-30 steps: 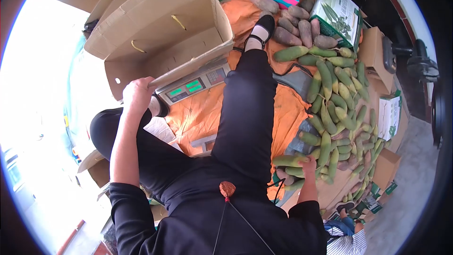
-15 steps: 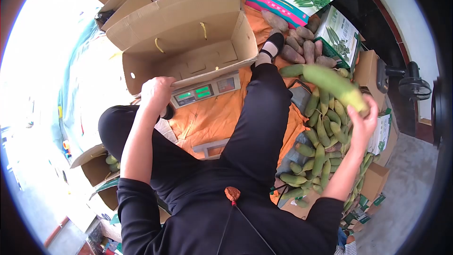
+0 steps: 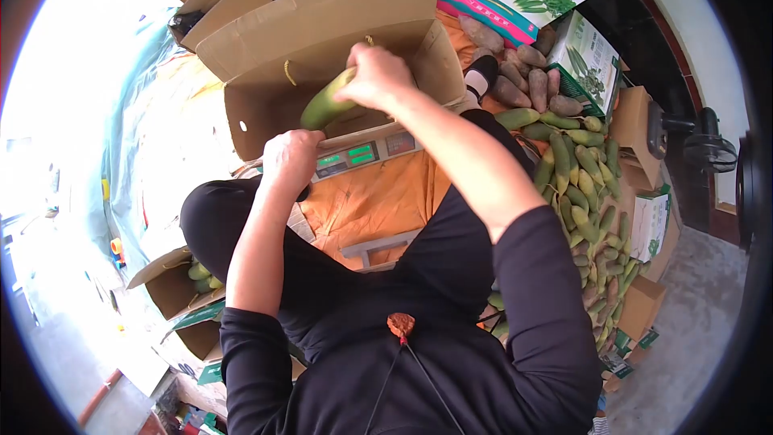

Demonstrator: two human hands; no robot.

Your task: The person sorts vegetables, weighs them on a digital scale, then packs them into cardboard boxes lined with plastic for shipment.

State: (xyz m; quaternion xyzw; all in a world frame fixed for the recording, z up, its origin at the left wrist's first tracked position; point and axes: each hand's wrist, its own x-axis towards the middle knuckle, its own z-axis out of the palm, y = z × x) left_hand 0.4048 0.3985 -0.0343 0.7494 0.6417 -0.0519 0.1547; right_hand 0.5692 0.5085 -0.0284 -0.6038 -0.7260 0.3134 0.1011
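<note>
My right hand (image 3: 377, 76) grips one end of a long green radish (image 3: 328, 103) and holds it inside an open cardboard box (image 3: 262, 109). The radish slants, its free end down toward the lower left of the box. At the box's near edge, my left hand (image 3: 291, 153) is closed over the cardboard rim. The box rests on a digital scale (image 3: 348, 158) with lit green displays. Two yellow cord handles hang on the box's far inner wall. A large pile of green radishes (image 3: 584, 193) lies to the right of my leg.
Reddish-brown roots (image 3: 515, 84) lie beyond my foot. Printed radish cartons (image 3: 585, 60) stand at the upper right, near a small black fan (image 3: 708, 141). An orange sheet (image 3: 378, 201) covers the floor. On the left, an open box (image 3: 173, 282) holds several green radishes.
My right hand has carried the green radish from above the pile on the right, leftward into the box. My left hand stays on the box rim.
</note>
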